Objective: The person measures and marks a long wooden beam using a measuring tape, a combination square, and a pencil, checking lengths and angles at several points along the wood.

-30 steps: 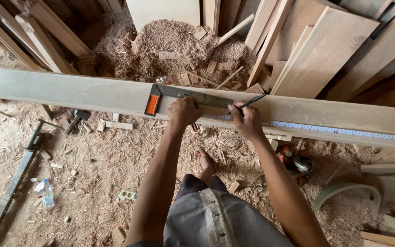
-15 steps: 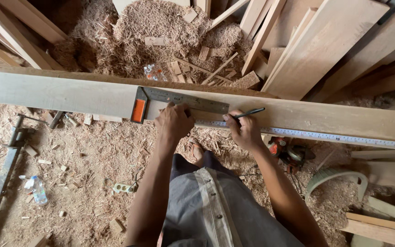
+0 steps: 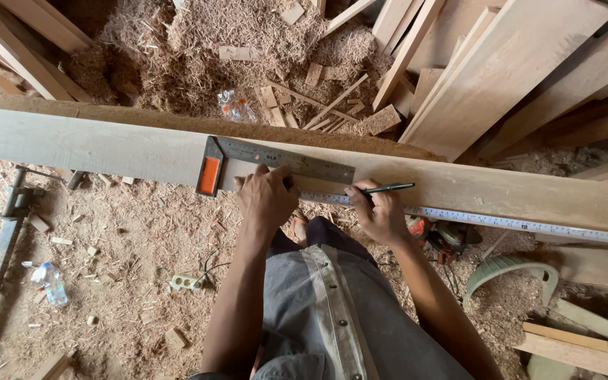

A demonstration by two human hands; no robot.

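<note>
A long plank [image 3: 107,144] lies crosswise at waist height, spanning the whole view. Behind the plank, stacked boards [image 3: 501,77] lean at the far right, and a heap of wood shavings [image 3: 198,42] with offcuts fills the far side. On the plank's top face lies a metal try square [image 3: 276,163], its orange-and-black stock [image 3: 210,174] hooked at the plank's near edge and its steel blade running to the right. The left hand [image 3: 267,195] presses flat, fingers spread, on the blade's near edge, gripping nothing. Just right of the blade's end, the right hand [image 3: 378,211] is closed around a green pencil [image 3: 387,188], its tip end touching the plank beside the blade. A steel rule [image 3: 515,224] lies along the plank's near edge, starting under the right hand. Below the plank, a power tool [image 3: 439,236] and a plastic bottle [image 3: 53,283] lie on the sawdust floor [image 3: 128,267].
</note>
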